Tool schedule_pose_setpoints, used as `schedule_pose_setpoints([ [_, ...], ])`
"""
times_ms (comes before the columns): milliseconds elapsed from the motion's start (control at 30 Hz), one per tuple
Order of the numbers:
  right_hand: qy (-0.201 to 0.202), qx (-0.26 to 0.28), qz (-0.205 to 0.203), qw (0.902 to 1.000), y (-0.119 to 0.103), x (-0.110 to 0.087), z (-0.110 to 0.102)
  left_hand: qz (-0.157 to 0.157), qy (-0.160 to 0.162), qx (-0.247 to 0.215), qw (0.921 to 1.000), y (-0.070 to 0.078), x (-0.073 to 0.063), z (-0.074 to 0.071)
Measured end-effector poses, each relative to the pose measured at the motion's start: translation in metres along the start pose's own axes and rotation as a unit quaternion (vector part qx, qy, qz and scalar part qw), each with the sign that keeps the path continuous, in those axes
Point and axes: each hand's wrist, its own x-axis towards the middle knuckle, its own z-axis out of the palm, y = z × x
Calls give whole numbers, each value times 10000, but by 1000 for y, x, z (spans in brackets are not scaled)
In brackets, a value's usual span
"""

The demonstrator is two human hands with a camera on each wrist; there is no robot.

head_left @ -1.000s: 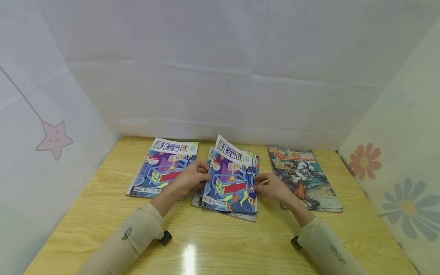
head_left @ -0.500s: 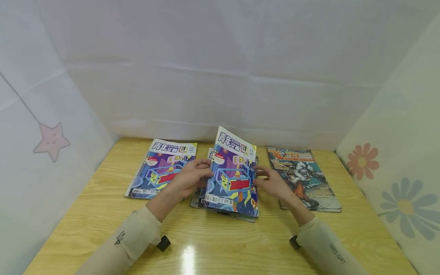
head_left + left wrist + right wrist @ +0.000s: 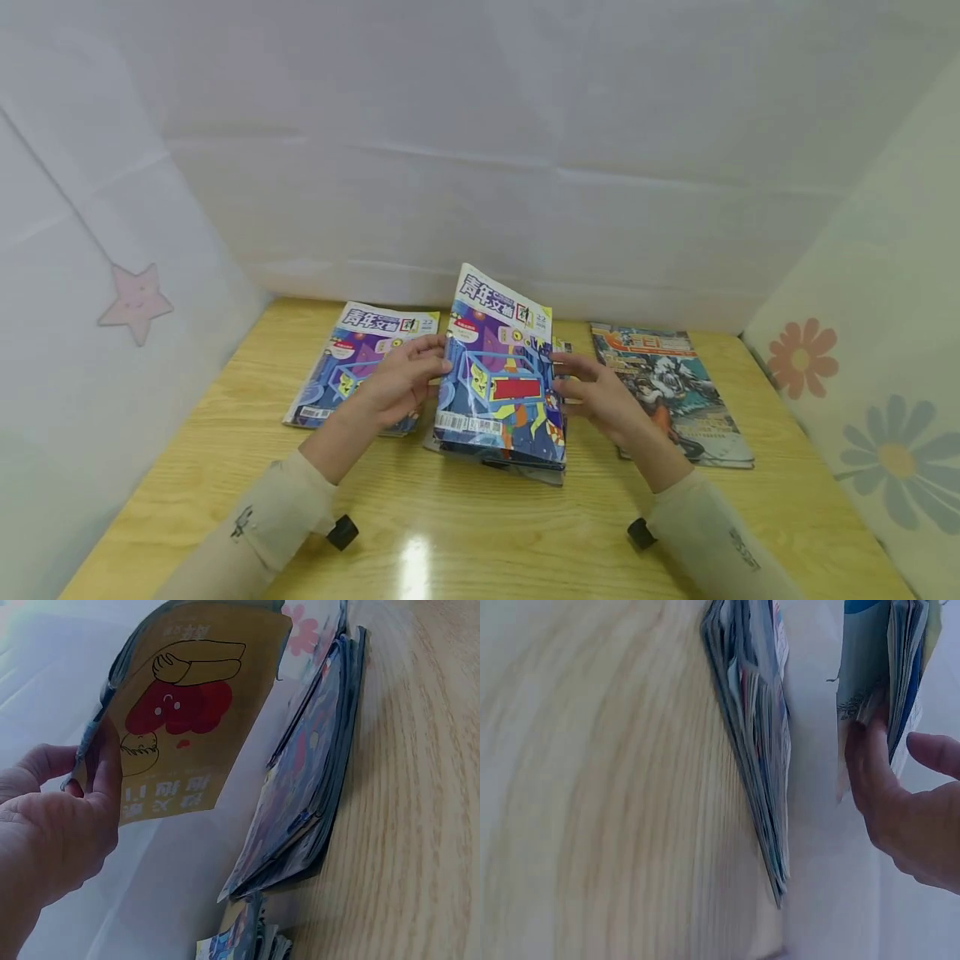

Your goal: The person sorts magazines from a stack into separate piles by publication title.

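Observation:
In the head view, my left hand (image 3: 397, 383) pinches the left edge of a purple-blue magazine (image 3: 498, 375), its top edge tilted up. Its tan back cover (image 3: 191, 712) with a red cartoon figure shows in the left wrist view, raised off the table. My right hand (image 3: 603, 404) holds the right edge loosely; in the right wrist view its fingers (image 3: 874, 757) reach behind the pages, with the thumb at the front side. Below the raised magazine lies a pile of magazines (image 3: 536, 473), mostly hidden by it.
To the left, another purple magazine (image 3: 367, 321) with the same cover lies on a stack. A comic-style magazine (image 3: 678, 387) with an orange title lies on the right. All sit on a wooden table (image 3: 480, 533), before white cloth walls (image 3: 450, 167).
Both hands have raised the purple-blue magazine from the middle pile, its top going up and back. In the last half second it has shifted slightly left. The side stacks stay put.

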Motion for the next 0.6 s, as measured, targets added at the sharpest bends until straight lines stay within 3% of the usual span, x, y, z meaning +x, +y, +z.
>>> schedule_pose_setpoints([
  [233, -605, 714, 150, 9955, -1, 13, 15, 192, 98, -43, 9998, 15, -12, -4],
  [433, -858, 1731, 198, 9810, -1, 21, 27, 258, 29, 223, 9994, 23, -18, -21],
  [600, -769, 1471, -17, 9861, -7, 31, 37, 265, 119, 836, 9961, 32, -17, -47],
])
